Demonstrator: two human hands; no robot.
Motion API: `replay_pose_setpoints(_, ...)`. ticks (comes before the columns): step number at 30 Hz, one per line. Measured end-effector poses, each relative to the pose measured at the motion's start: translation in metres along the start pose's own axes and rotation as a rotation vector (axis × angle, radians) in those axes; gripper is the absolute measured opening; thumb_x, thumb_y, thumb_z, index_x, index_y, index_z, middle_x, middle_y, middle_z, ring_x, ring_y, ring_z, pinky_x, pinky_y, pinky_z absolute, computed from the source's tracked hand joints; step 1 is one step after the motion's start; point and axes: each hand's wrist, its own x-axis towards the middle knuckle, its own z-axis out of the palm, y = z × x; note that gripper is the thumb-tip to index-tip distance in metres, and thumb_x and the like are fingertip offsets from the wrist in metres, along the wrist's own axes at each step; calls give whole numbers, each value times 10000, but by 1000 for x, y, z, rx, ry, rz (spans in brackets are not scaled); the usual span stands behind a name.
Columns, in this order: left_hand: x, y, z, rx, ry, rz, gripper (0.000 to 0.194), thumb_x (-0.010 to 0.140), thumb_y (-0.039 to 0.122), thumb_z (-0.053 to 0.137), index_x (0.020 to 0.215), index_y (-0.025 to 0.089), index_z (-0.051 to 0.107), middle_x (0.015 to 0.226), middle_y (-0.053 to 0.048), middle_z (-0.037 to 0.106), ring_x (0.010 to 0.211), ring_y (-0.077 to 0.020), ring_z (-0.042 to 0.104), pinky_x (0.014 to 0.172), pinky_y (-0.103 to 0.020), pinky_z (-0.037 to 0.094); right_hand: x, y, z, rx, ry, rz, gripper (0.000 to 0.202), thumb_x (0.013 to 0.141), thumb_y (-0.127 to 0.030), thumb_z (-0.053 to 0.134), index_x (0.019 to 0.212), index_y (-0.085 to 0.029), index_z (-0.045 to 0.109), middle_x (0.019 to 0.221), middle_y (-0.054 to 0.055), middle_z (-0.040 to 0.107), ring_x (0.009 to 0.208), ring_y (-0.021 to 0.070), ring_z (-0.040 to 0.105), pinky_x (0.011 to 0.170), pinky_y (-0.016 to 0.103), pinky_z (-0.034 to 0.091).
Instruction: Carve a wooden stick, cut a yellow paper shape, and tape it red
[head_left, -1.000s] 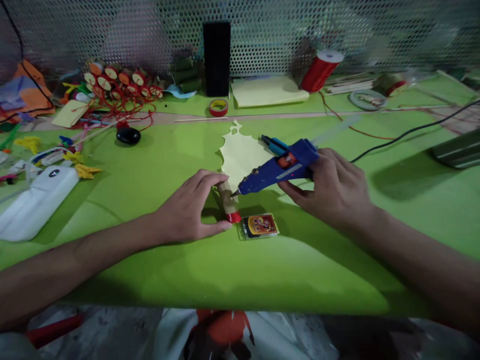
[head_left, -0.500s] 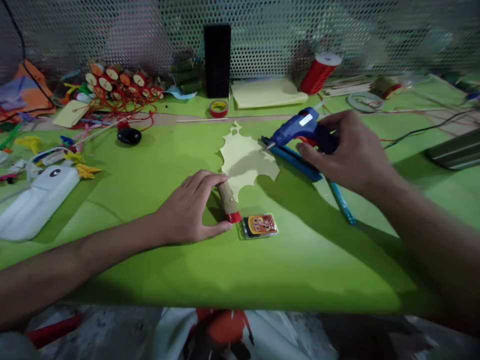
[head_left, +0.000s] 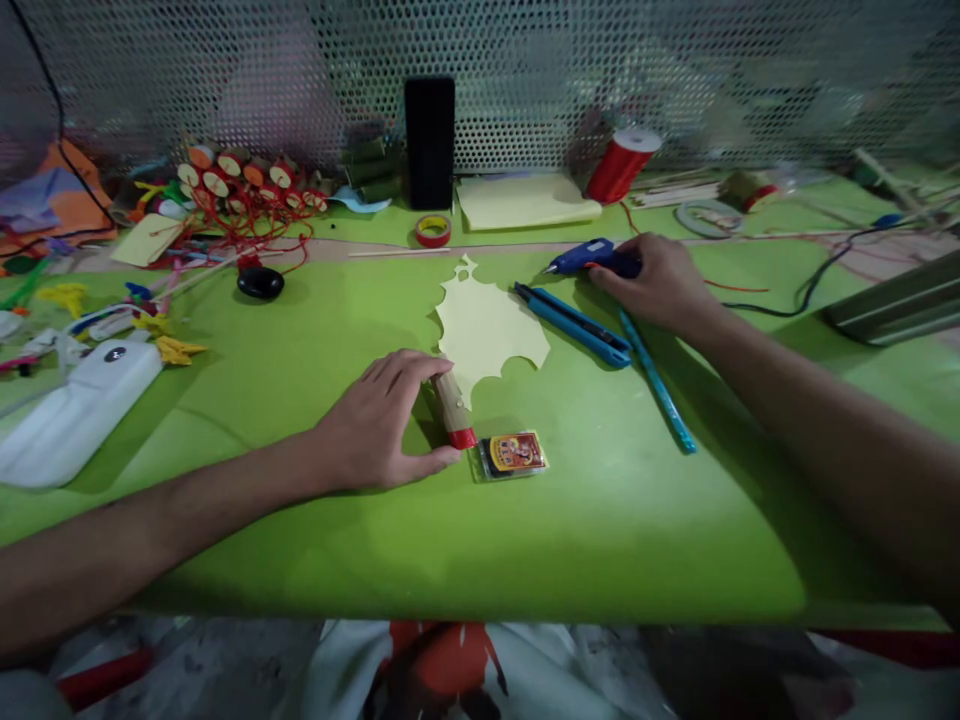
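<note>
My left hand (head_left: 379, 425) is curved around a short brown tube with a red end (head_left: 451, 402). Its fingertips rest at the tube's far end and the thumb lies by the red end. In my right hand (head_left: 660, 280) is a blue hot glue gun (head_left: 589, 256), low at the table, nozzle pointing left. A jagged cream paper cutout (head_left: 487, 325) lies between the hands, partly touching the tube. Close to the right hand lie a blue box cutter (head_left: 574, 325) and a teal pencil-like stick (head_left: 664, 390). A small box with a red and yellow label (head_left: 514, 455) is beside the tube's red end.
Along the back stand a black phone (head_left: 430, 145) and a red ribbon spool (head_left: 624, 165), with a tape roll (head_left: 433, 231) in front. Red-ended tubes (head_left: 232, 180) with tangled red string sit left, above a white device (head_left: 82, 410). A dark green cylinder (head_left: 900, 300) lies right.
My right hand has lowered the glue gun to the table behind the box cutter, tilting it flatter. My left hand stays at the tube. The view has shifted slightly.
</note>
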Motion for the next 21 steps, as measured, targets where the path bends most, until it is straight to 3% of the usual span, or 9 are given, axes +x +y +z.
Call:
replay_pose_setpoints(4, 0, 0, 0, -8, 1, -8, 762, 900, 489, 776, 1492, 196, 396, 1417, -218, 599, 1333, -393, 610, 1095, -680, 563, 0, 3, 6, -42, 14, -9, 490, 940, -336, 766, 1334, -59, 674, 1310, 288, 677, 1211, 291, 570, 1001, 409, 388)
replay_pose_setpoints(7, 0, 0, 0, -1, 3, 0, 753, 909, 490, 768, 1489, 195, 389, 1407, -221, 602, 1323, -390, 610, 1086, -673, 565, -3, 5, 6, -52, 20, 19, 574, 922, -400, 789, 1384, -91, 649, 1375, 288, 637, 1291, 335, 549, 1009, 438, 392)
replay_pose_setpoints(12, 0, 0, 0, 10, 26, 23, 733, 912, 483, 753, 1483, 201, 390, 1391, -203, 614, 1305, -376, 617, 1091, -645, 554, -5, -5, -6, -39, 33, -15, 553, 1004, -459, 669, 1439, -124, 599, 1444, 259, 578, 1388, 324, 493, 1076, 435, 370)
replay_pose_setpoints(16, 1, 0, 1, 6, 28, 10, 723, 901, 494, 751, 1467, 180, 427, 1387, -205, 627, 1294, -382, 624, 1106, -646, 531, -5, -43, -20, -6, 63, -196, 439, 1024, -398, 609, 1360, -119, 652, 1448, 248, 561, 1402, 348, 477, 1129, 469, 351)
replay_pose_setpoints(21, 0, 0, 2, 41, 27, -2, 731, 919, 534, 711, 1454, 122, 430, 1381, -229, 621, 1292, -388, 625, 1108, -624, 530, 6, -128, -21, 33, -22, -512, 301, 962, -346, 602, 1170, -168, 730, 1281, 163, 659, 1302, 377, 523, 1116, 562, 372)
